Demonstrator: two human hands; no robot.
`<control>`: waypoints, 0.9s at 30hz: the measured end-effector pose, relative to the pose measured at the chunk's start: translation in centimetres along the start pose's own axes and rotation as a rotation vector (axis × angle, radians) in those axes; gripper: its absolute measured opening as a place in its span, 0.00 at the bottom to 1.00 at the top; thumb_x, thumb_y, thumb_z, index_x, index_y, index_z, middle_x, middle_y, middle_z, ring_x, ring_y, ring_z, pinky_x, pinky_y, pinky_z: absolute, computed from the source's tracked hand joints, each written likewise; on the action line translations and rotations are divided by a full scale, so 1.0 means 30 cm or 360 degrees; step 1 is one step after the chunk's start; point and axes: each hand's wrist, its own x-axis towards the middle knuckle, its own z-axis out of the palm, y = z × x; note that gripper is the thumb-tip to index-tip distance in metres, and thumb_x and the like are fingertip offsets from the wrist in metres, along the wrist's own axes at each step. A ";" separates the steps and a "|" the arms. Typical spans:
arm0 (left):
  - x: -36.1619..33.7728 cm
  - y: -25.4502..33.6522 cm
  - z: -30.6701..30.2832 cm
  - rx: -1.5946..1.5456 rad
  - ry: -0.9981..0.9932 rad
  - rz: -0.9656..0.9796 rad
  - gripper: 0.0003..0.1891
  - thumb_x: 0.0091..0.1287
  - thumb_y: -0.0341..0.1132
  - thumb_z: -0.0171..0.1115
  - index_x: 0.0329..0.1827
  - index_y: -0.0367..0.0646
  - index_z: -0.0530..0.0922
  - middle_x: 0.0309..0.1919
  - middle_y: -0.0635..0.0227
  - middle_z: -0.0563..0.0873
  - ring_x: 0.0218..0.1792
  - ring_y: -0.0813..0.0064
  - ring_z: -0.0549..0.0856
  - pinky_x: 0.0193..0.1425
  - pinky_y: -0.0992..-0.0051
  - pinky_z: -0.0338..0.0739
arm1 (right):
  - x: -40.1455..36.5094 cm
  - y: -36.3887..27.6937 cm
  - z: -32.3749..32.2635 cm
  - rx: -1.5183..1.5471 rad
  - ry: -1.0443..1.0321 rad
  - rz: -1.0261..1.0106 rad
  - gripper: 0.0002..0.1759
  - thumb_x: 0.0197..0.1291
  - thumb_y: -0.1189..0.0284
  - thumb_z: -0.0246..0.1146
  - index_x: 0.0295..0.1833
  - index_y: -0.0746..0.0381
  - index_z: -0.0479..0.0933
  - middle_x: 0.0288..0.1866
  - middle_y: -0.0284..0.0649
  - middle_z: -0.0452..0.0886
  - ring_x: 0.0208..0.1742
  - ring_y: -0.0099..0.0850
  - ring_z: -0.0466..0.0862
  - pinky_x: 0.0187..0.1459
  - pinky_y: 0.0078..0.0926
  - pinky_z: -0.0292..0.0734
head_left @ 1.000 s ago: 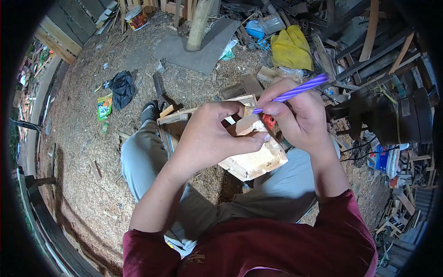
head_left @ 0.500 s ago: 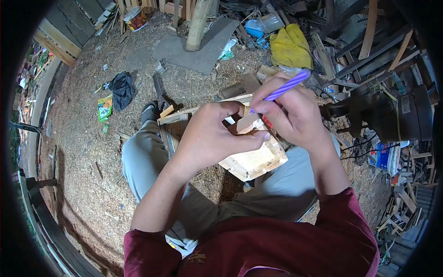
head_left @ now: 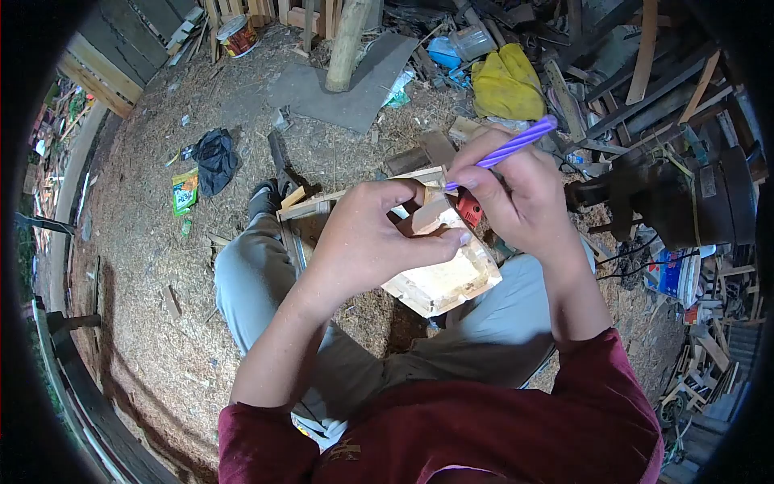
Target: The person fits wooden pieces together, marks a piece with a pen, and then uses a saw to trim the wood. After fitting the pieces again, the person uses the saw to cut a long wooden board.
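Observation:
My left hand [head_left: 371, 234] grips a small pale wooden block [head_left: 429, 216] between thumb and fingers. In my right hand [head_left: 516, 194] is a purple striped pen [head_left: 520, 143], its tip pointing down-left at the block's upper end; whether it touches cannot be made out. Below both hands lies a pale wooden board [head_left: 443, 286] with notched edges, between my legs. A wooden frame [head_left: 322, 203] reaches out to the left behind my left hand. Something red [head_left: 470, 210], partly hidden, sits beside the block under my right hand.
Sawdust covers the ground. A black plastic bag [head_left: 215, 161] and a green packet [head_left: 185, 191] lie to the left. Ahead stands a wooden post [head_left: 347, 48] near a yellow cloth [head_left: 508, 83]. A dark machine [head_left: 685, 198] and scrap wood [head_left: 637, 73] fill the right side.
My right hand has shifted slightly right, taking the pen with it, and its tip has moved a little along the block. More of the red thing shows. My left hand stays nearly still.

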 end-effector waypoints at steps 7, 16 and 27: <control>0.002 -0.008 -0.003 0.0023 0.0045 0.0124 0.18 0.58 0.34 0.81 0.46 0.33 0.86 0.36 0.71 0.89 0.38 0.86 0.85 0.43 0.79 0.81 | 0.003 -0.013 0.022 0.0043 -0.0106 -0.0016 0.06 0.65 0.71 0.71 0.40 0.62 0.84 0.39 0.40 0.86 0.40 0.44 0.85 0.44 0.38 0.79; 0.003 -0.018 -0.008 0.0005 0.0054 0.0104 0.17 0.59 0.32 0.80 0.46 0.32 0.86 0.36 0.72 0.89 0.39 0.86 0.85 0.43 0.80 0.81 | -0.001 -0.016 0.021 0.0079 -0.0041 0.0023 0.06 0.66 0.72 0.70 0.41 0.63 0.84 0.38 0.41 0.86 0.39 0.43 0.86 0.42 0.36 0.79; -0.002 0.005 -0.009 0.0065 0.0083 0.0091 0.17 0.59 0.34 0.80 0.45 0.33 0.87 0.36 0.72 0.89 0.38 0.87 0.84 0.42 0.81 0.80 | -0.001 -0.013 0.022 0.0139 -0.0048 -0.0033 0.06 0.66 0.71 0.69 0.41 0.63 0.83 0.39 0.41 0.86 0.39 0.43 0.85 0.42 0.37 0.78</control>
